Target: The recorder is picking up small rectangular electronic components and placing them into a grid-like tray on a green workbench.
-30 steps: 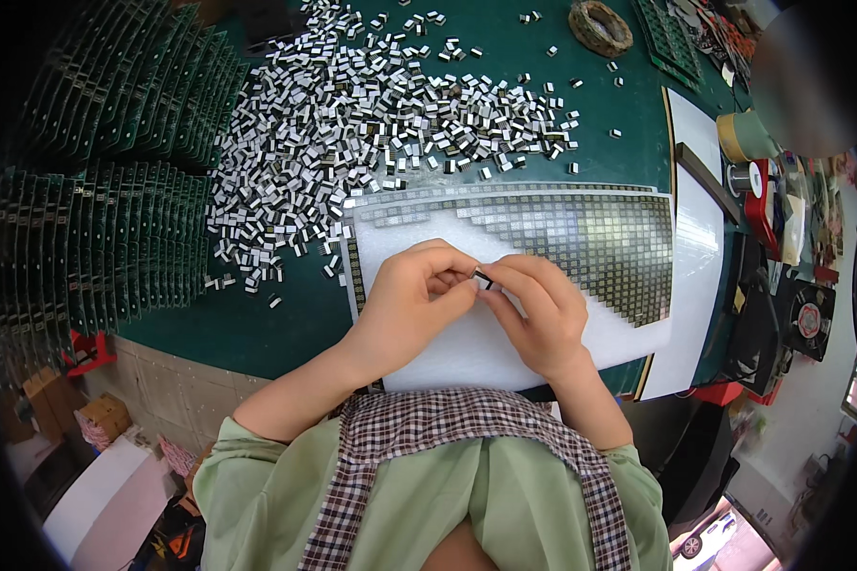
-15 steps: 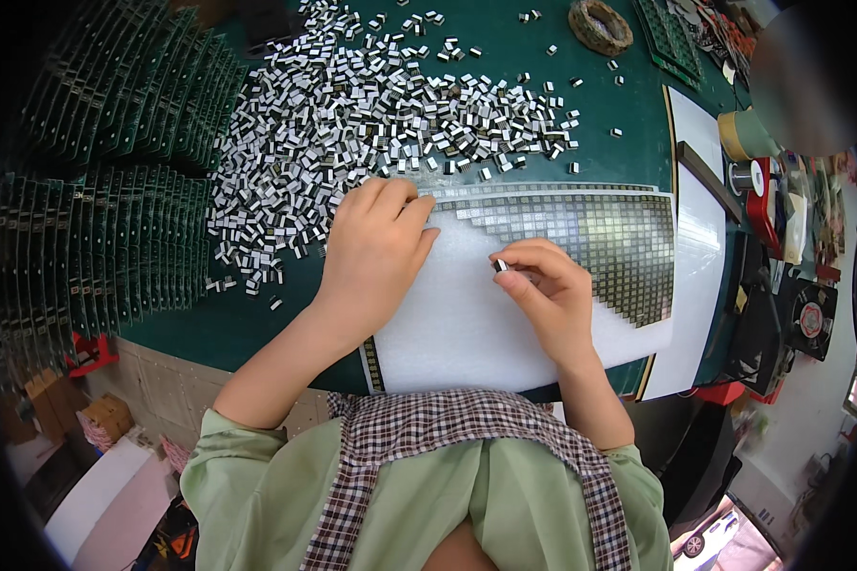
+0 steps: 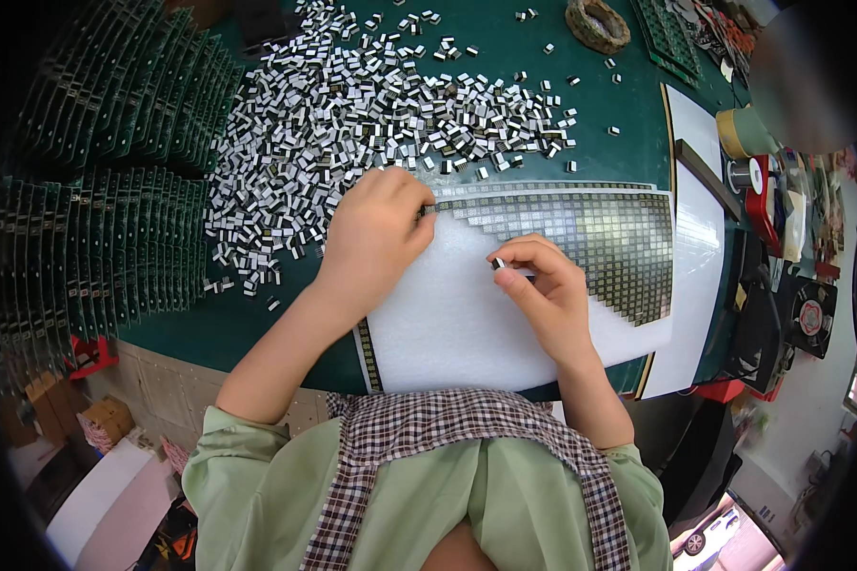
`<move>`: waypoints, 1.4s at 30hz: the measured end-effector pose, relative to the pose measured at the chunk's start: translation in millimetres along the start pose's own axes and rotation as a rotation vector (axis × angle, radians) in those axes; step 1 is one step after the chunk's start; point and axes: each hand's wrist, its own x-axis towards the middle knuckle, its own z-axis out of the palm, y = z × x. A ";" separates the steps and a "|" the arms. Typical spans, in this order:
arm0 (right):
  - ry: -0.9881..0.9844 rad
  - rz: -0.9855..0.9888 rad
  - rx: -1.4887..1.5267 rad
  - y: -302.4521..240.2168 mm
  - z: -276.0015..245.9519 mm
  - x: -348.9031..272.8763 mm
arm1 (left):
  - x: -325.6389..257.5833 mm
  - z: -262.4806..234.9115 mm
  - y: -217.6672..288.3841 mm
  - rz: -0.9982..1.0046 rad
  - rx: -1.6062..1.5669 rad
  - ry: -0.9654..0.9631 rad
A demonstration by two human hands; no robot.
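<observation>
My right hand (image 3: 552,300) hovers above a white foam sheet (image 3: 438,328), a small black-and-white component block (image 3: 498,264) pinched between thumb and index finger. At the sheet's upper left, my left hand (image 3: 376,233) has its fingers closed together by the end of a row. Whatever is between those fingertips is mostly hidden. Small square-topped components (image 3: 628,252) stand packed in tight rows over the sheet's upper right, their lower edge stepped. Beyond and left of my left hand spreads a large loose heap of the same black-and-white blocks (image 3: 295,143).
Green circuit boards (image 3: 114,247) stand in dense stacks at the left. A tape roll (image 3: 598,24) lies at the far edge of the green table (image 3: 628,162). On the right are a white board (image 3: 690,285), a dark bar (image 3: 707,181) and a wire spool (image 3: 745,177).
My left hand's fingers have drawn closer together at the row's end, its thumb shifting slightly up. My right hand stays nearly still, with the component block in its pinch.
</observation>
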 end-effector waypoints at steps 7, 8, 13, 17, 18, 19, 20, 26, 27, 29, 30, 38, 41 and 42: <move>0.003 -0.028 -0.050 2.2 -0.2 -0.3 | 7.9 -2.0 3.1 0.081 0.090 -0.023; 0.003 -0.029 -0.049 1.9 -0.1 -0.4 | 7.2 -3.6 0.1 0.081 0.091 -0.023; -0.009 -0.028 -0.007 2.2 1.3 -0.8 | 6.3 -6.9 -16.9 -0.357 -0.638 -0.030; 0.028 -0.051 -0.047 2.8 -1.1 -1.2 | 6.9 -22.4 11.9 -0.346 -0.698 0.049; 0.067 -0.133 -0.123 3.3 -2.3 -1.9 | 3.3 -25.3 20.4 -0.336 -0.731 0.060; 0.106 -0.215 -0.200 3.8 -3.0 -2.7 | -1.3 -24.1 27.5 -0.430 -0.955 0.025; 0.103 -0.214 -0.198 2.4 -2.2 -3.0 | -7.0 -21.6 30.6 -0.433 -0.953 0.027; 0.161 -0.564 -0.456 -5.5 4.0 -3.9 | -25.3 -0.9 32.5 -0.790 -1.617 -0.287; 0.162 -0.574 -0.470 -4.9 4.3 -4.5 | -26.5 0.9 32.1 -0.791 -1.618 -0.287; 0.163 -0.585 -0.484 -4.1 4.8 -5.2 | -28.2 3.8 32.4 -0.780 -1.553 -0.302; 0.164 -0.576 -0.485 -3.9 5.0 -5.3 | -28.0 3.9 33.1 -0.779 -1.553 -0.302; 0.141 -0.559 -0.447 -4.6 5.3 -3.6 | -29.3 5.3 39.4 -0.667 -1.404 -0.247; 0.134 -0.536 -0.448 -4.8 5.8 -4.3 | -28.7 3.8 41.4 -0.668 -1.376 -0.239; 0.138 -0.530 -0.446 -5.1 5.8 -4.4 | -27.7 2.2 42.0 -0.667 -1.377 -0.239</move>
